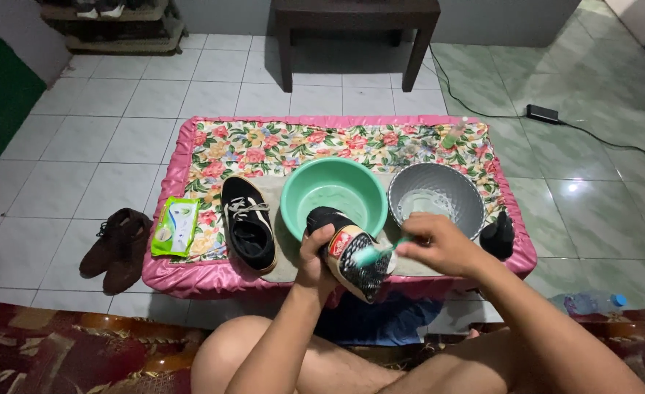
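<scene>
Left hand (315,255) grips a black shoe (348,252) sole-up — right hand (439,244) clasps a green toothbrush (377,252).

A second black sneaker (248,222), a green wipes packet (174,227) and a grey basin (437,195) sit on the floral-covered bench (279,149), while brown shoes (117,249) rest on the tiled floor (103,138) near a dark wooden table (355,33).
</scene>
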